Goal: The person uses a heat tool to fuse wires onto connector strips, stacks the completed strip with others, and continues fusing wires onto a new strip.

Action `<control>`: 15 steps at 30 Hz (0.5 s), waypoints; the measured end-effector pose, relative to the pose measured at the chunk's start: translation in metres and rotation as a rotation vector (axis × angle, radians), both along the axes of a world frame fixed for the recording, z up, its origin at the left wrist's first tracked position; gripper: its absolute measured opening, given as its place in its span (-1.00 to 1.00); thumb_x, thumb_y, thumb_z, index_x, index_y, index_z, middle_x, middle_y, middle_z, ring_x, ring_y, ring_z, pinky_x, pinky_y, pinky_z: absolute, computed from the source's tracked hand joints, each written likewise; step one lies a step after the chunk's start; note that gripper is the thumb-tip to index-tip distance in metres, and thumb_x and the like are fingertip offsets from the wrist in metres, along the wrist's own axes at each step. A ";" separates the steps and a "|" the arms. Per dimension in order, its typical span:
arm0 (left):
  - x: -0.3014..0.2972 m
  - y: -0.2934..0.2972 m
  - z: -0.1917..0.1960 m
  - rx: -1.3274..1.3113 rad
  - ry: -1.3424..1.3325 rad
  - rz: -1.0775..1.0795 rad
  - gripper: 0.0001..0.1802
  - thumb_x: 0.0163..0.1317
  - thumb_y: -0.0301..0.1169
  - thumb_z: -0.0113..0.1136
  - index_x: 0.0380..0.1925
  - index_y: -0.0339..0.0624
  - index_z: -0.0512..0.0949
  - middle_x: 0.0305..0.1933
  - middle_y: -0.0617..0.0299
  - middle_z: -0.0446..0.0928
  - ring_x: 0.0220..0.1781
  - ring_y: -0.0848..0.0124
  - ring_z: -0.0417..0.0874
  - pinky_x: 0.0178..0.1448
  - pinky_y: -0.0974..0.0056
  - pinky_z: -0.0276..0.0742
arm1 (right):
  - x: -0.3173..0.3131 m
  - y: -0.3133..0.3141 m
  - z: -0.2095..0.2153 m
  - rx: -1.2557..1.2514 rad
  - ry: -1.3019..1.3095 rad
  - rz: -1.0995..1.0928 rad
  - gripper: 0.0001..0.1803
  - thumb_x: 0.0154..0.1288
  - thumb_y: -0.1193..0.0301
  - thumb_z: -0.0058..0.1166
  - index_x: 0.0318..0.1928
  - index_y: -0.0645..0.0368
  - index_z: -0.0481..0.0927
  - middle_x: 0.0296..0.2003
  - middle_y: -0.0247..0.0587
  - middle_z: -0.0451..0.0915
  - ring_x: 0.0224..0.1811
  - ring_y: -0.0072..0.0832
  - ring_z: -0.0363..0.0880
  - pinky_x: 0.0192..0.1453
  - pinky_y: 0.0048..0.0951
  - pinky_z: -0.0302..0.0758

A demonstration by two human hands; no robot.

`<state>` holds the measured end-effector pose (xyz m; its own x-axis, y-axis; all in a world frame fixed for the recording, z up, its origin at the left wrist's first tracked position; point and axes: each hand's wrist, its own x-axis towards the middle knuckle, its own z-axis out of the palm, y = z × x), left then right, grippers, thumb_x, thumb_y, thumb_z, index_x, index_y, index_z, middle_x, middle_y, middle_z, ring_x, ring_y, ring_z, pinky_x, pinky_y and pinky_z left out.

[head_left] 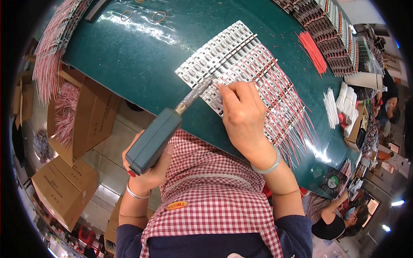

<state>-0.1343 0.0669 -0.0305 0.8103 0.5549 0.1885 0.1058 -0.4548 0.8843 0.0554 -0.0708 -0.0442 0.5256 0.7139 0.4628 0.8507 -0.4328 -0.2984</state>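
A dark green counter (142, 64) carries rows of white strips with red wires (241, 64) under the right grip (243, 114). Loose red wires (313, 51) and white wires (331, 107) lie right of that grip

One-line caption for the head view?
Left hand holds a soldering iron to white boards with red wires; right hand steadies them.

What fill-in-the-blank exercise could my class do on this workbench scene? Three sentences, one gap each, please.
1. The left hand grips a soldering iron by its grey-green ____.
2. The right hand presses on rows of small white boards fitted with red and white ____.
3. The boards lie on a dark ____ table.

Missing words: handle; wires; green
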 end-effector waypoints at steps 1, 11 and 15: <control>-0.002 -0.001 0.000 -0.022 0.014 0.022 -0.78 0.01 -0.58 0.39 -0.30 -0.35 0.64 -0.37 0.09 0.61 -0.43 0.32 0.64 -0.35 0.36 0.52 | 0.000 0.000 0.000 0.002 -0.006 -0.003 -0.87 0.03 0.61 0.18 -0.33 0.30 0.59 -0.41 -0.19 0.44 -0.34 -0.30 0.45 -0.36 -0.36 0.45; -0.012 -0.001 -0.004 0.017 0.014 0.042 -0.76 0.00 -0.56 0.42 -0.28 -0.35 0.65 -0.39 0.08 0.61 -0.46 0.31 0.63 -0.37 0.36 0.51 | -0.001 0.000 -0.001 0.011 0.005 -0.018 -0.86 0.02 0.62 0.18 -0.33 0.28 0.59 -0.41 -0.19 0.45 -0.34 -0.30 0.45 -0.35 -0.35 0.45; -0.016 -0.002 -0.004 -0.026 0.004 0.073 -0.76 0.01 -0.56 0.42 -0.28 -0.36 0.65 -0.39 0.08 0.61 -0.45 0.31 0.63 -0.36 0.35 0.52 | -0.009 -0.001 -0.001 0.083 0.008 -0.013 -0.80 0.03 0.64 0.18 -0.26 0.29 0.61 -0.41 -0.22 0.44 -0.36 -0.31 0.45 -0.36 -0.34 0.44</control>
<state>-0.1498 0.0647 -0.0341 0.7682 0.6172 0.1702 0.1411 -0.4226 0.8953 0.0461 -0.0719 -0.0448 0.5388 0.6663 0.5154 0.8423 -0.4178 -0.3405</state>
